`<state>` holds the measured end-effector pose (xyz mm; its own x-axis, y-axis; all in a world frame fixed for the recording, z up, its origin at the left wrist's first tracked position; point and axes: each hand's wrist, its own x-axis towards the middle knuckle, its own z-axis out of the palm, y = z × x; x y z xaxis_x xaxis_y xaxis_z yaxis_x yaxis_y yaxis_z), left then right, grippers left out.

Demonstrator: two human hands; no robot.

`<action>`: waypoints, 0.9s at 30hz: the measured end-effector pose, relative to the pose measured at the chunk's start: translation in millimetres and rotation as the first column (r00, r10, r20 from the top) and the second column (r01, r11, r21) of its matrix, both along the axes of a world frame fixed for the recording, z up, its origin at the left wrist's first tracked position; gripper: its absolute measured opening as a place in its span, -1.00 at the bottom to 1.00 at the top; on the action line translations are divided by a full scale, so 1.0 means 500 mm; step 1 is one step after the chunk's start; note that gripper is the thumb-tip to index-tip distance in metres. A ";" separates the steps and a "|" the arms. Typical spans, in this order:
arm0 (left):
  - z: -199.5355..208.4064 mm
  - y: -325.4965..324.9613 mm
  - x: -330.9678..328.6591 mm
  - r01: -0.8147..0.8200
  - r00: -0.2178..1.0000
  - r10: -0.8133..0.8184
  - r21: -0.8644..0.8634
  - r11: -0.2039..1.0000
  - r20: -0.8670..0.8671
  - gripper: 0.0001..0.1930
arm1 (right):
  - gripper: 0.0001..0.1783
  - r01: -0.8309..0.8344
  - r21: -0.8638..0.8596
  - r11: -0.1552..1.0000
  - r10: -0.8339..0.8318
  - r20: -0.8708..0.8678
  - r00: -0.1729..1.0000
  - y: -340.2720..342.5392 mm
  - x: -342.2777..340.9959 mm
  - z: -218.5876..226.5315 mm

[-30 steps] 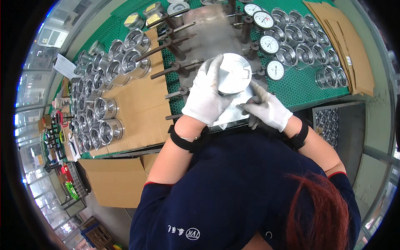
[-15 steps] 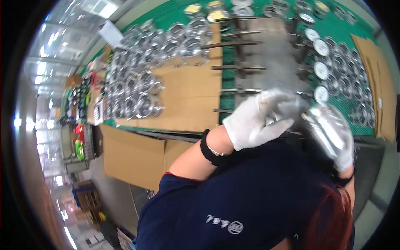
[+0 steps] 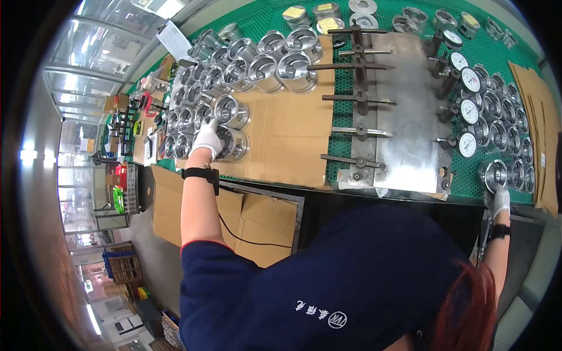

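Note:
My left hand [image 3: 209, 141], in a white glove, reaches to the front of the left group of shiny metal cylinders. Its fingers close on the rim of the nearest hollow metal cylinder [image 3: 235, 144], which stands on brown cardboard. Far to the right, my right hand [image 3: 501, 200], gloved too, grips another metal cylinder [image 3: 493, 174] at the front of the right group; part of its grip is hidden. Between the hands sits a steel fixture plate [image 3: 410, 140], with clamp bars [image 3: 362, 133] along its left side and dial gauges [image 3: 468, 111] along its right.
Rows of metal cylinders [image 3: 263, 71] stand on a cardboard sheet [image 3: 287, 146]. More cylinders [image 3: 497, 133] fill the green mat [image 3: 473, 186] at right, beside folded cardboard [image 3: 538, 140]. Ring-shaped parts [image 3: 363, 21] lie at the back. A cardboard box [image 3: 266, 219] is below the bench edge.
Both hands have left the fixture's front. My left hand moved left to the cylinders. My right hand moved right and down, with a metal cylinder at the right group.

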<state>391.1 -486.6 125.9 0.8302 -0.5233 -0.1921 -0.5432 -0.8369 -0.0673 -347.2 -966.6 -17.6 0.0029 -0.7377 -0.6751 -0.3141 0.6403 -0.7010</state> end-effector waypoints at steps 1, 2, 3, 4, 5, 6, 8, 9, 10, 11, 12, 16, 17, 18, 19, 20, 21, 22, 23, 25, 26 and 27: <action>-0.001 -0.011 0.001 -0.045 0.999 0.045 0.011 0.999 0.005 -0.33 | -0.78 0.029 -0.030 0.999 -0.030 -0.035 0.999 -0.015 -0.003 -0.024; -0.005 -0.024 0.002 -0.088 0.996 0.088 0.019 0.996 0.010 -0.33 | -0.75 0.059 -0.064 0.996 -0.063 -0.069 0.996 -0.030 -0.007 -0.049; -0.013 -0.030 -0.006 -0.090 0.992 0.091 -0.020 0.996 0.089 -0.37 | -0.69 0.139 -0.105 0.985 -0.141 -0.009 0.990 -0.040 -0.017 -0.073; -0.017 -0.028 -0.002 -0.093 0.991 0.095 -0.028 0.995 0.091 -0.38 | -0.64 0.126 -0.048 0.991 -0.123 0.061 0.991 -0.053 -0.023 -0.075; -0.025 -0.024 0.008 -0.095 0.991 0.098 -0.036 0.995 0.093 -0.38 | -0.60 0.150 -0.073 0.986 -0.144 0.091 0.985 -0.053 -0.031 -0.083; -0.024 -0.017 0.008 -0.106 0.989 0.109 -0.041 0.994 0.104 -0.38 | -0.53 0.167 -0.091 0.982 -0.155 0.128 0.980 -0.035 -0.007 -0.071; -0.014 -0.009 -0.010 -0.116 0.986 0.123 -0.076 0.990 0.110 -0.46 | -0.42 0.123 -0.211 0.970 -0.106 0.088 0.990 0.024 0.040 -0.005; -0.009 -0.019 -0.018 -0.128 0.988 0.136 -0.109 0.986 0.072 -0.48 | -0.35 0.104 -0.274 0.956 -0.092 0.060 0.994 0.043 0.040 0.020; -0.003 -0.028 -0.028 -0.144 0.988 0.150 -0.140 0.980 0.035 -0.50 | -0.31 0.120 -0.295 0.948 -0.097 0.089 0.991 0.049 0.026 0.028; 0.000 -0.037 -0.044 -0.152 0.987 0.158 -0.139 0.979 0.033 -0.56 | -0.27 0.133 -0.315 0.940 -0.099 0.120 0.988 0.053 0.013 0.032; -0.006 -0.047 -0.060 -0.130 0.990 0.137 -0.140 0.982 0.041 -0.56 | -0.23 0.143 -0.339 0.930 -0.098 0.145 0.984 0.053 0.003 0.043; -0.001 -0.111 -0.172 -0.013 0.996 0.024 -0.126 0.992 0.087 -0.58 | -0.18 0.071 -0.430 0.900 -0.019 0.125 0.992 0.028 -0.010 0.119; -0.004 -0.120 -0.202 0.033 0.996 -0.022 -0.137 0.990 0.081 -0.58 | -0.19 0.049 -0.444 0.895 0.007 0.124 0.992 0.028 0.028 0.161; -0.009 -0.142 -0.226 0.089 0.994 -0.079 -0.154 0.984 0.073 -0.58 | -0.21 0.035 -0.479 0.877 0.024 0.117 0.993 0.027 0.046 0.188; 0.005 -0.181 -0.261 0.074 0.997 -0.073 -0.145 0.987 0.017 -0.57 | -0.22 0.023 -0.516 0.857 0.039 0.109 0.993 0.023 0.059 0.210; 0.002 -0.196 -0.287 0.096 0.995 -0.092 -0.149 0.984 0.037 -0.56 | -0.23 0.008 -0.546 0.838 0.061 0.108 0.992 0.018 0.079 0.230; -0.001 -0.208 -0.307 0.103 0.994 -0.095 -0.182 0.978 0.052 -0.60 | -0.27 -0.084 -0.573 0.815 0.119 0.025 0.993 0.020 0.105 0.257; -0.003 -0.214 -0.319 0.106 0.993 -0.094 -0.210 0.972 0.068 -0.64 | -0.29 -0.138 -0.608 0.782 0.167 -0.010 0.986 0.023 0.133 0.266; -0.009 -0.215 -0.325 0.077 0.997 -0.070 -0.215 0.974 0.038 -0.60 | -0.30 -0.192 -0.640 0.744 0.212 -0.047 0.976 0.027 0.158 0.275; 0.009 -0.204 -0.364 0.131 0.982 -0.084 -0.283 0.950 0.171 -0.56 | -0.35 -0.192 -0.688 0.700 0.274 0.010 0.962 0.056 0.222 0.295; 0.017 -0.192 -0.386 0.164 0.968 -0.090 -0.316 0.934 0.235 -0.54 | -0.40 -0.273 -0.725 0.632 0.332 -0.064 0.941 0.069 0.241 0.302; 0.025 -0.175 -0.403 0.202 0.963 -0.121 -0.353 0.914 0.239 -0.49 | -0.41 -0.297 -0.728 0.618 0.394 -0.040 0.918 0.090 0.262 0.315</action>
<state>189.5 -574.2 138.3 0.7278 -0.6531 0.2093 -0.6807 -0.7251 0.1046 -216.2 -921.5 139.8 0.3986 -0.9141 0.0743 -0.2950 -0.2045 -0.9334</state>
